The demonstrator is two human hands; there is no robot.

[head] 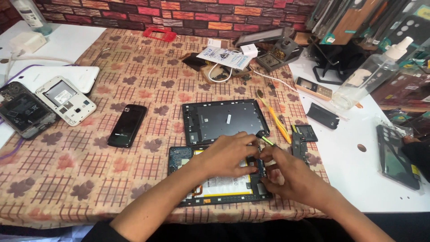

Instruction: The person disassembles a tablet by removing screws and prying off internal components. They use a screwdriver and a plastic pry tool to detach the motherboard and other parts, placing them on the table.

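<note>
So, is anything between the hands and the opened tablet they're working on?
Nothing visible is. Both the left hand and the right hand rest directly on the opened tablet, with a green-handled tool at the fingertips. The removed back cover lies just beyond, clear of them.

There is a single view, from a camera worn on the person's head. It looks forward and steeply down across the surface from the near edge, so the person's own forearms come in from the bottom of the frame and the hands sit just below the middle, close to the lens. The near part of the surface fills most of the picture, and the brick wall at the far side closes the top. The view takes in the surface from the white strip at the far left to the clear bottle at the right. No second view shares the scene.
</note>
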